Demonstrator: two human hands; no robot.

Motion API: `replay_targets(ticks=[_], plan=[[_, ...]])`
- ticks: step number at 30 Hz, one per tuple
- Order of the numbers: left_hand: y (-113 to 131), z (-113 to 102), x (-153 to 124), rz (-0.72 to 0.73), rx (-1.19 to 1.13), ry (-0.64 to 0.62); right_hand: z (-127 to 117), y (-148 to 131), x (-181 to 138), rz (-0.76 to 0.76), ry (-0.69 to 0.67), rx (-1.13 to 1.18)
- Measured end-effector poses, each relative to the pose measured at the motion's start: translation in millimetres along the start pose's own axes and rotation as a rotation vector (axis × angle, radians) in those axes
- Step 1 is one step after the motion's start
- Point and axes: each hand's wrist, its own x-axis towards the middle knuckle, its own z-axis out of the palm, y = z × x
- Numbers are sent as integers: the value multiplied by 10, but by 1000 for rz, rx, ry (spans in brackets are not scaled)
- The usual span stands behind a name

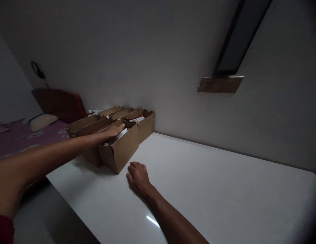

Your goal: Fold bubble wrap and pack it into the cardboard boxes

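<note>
My left hand [115,131] reaches over the rim of the nearest cardboard box [125,149]. One finger or the thumb shows stretched toward the box's far side; the other fingers are hidden below. Some white paper-like material [121,134] lies in that box just beside the hand, and whether the hand grips anything is hidden. My right hand [138,176] rests on the white tabletop [211,189], to the right of the box and apart from it. Its fingers are loosely bent on the surface, the thumb stands away from them, and nothing shows in it.
Several more open cardboard boxes [146,128] stand packed together against the wall, one with white and red material [137,119] inside. Left of the table is a bed [14,139] with a pillow [43,121]. A socket panel [220,84] and a dark screen [240,37] are on the wall.
</note>
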Motion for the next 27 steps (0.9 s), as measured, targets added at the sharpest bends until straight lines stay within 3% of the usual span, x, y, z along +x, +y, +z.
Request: replay_targets(ticks=[3, 6, 10, 13, 15, 17, 19, 22, 24, 27], plan=[[-19, -303, -18, -83, -166, 80, 23, 22, -7, 17, 30, 83], [-6, -611, -217, -75, -346, 170, -26, 75, 56, 70, 98, 206], [154, -707, -694, 68, -702, 181, -387, 36, 222, 110, 207, 397], [330, -474, -1069, 195, -918, 11, -791, -175, 262, 27, 362, 685], [416, -279, -1254, 254, -914, -192, -1034, -326, 227, 3, 434, 864], [428, -150, -1352, 335, -830, -396, -1254, -382, 167, 67, 436, 859], [337, -137, -1350, 447, -680, -458, -1496, -294, 109, 154, 409, 697], [36, -328, -1176, 570, -471, -206, -1961, 30, 103, 255, 204, 314], [-206, -530, -980, 551, -387, -6, -2280, 234, 208, 334, 61, 44], [-509, -795, -641, 411, -292, 139, -2560, 333, 608, 299, 97, -204]])
